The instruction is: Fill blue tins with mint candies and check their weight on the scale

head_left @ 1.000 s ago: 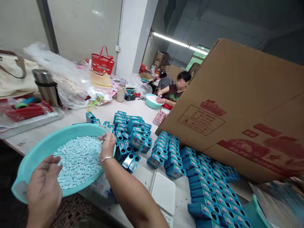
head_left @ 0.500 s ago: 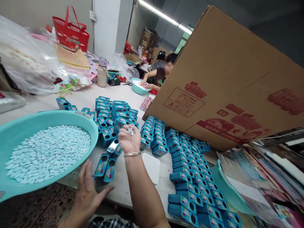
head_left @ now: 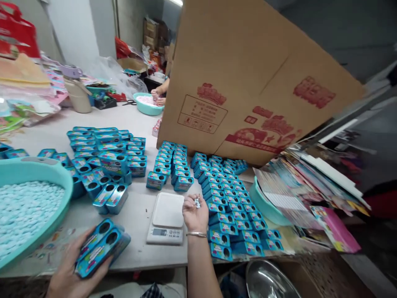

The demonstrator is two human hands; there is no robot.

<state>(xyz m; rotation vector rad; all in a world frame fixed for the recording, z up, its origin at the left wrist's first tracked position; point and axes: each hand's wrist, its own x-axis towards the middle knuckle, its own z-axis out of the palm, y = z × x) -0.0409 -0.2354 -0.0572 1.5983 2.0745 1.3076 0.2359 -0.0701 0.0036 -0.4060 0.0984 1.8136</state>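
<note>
My left hand (head_left: 66, 275) grips two blue tins (head_left: 101, 246) side by side at the table's near edge, their round holes facing up. My right hand (head_left: 194, 215), a bracelet on its wrist, is cupped around a few pale blue tablets (head_left: 197, 203), just right of a small white digital scale (head_left: 166, 217). A teal basin (head_left: 46, 176) full of pale blue tablets sits at the far left. Rows of filled blue tins (head_left: 235, 203) lie right of my right hand, and more open tins (head_left: 108, 159) are heaped behind the scale.
A large tilted cardboard box (head_left: 248, 78) rises behind the tins. Printed sheets lie on a teal tray (head_left: 263, 205) at right. Another person's hands (head_left: 158, 97) work at a second teal basin (head_left: 147, 104) farther back. A metal bowl (head_left: 269, 281) sits below the table edge.
My view has swung right. My left hand picked up two blue tins from the table. My right hand carried the tablets from over the tins to beside the scale.
</note>
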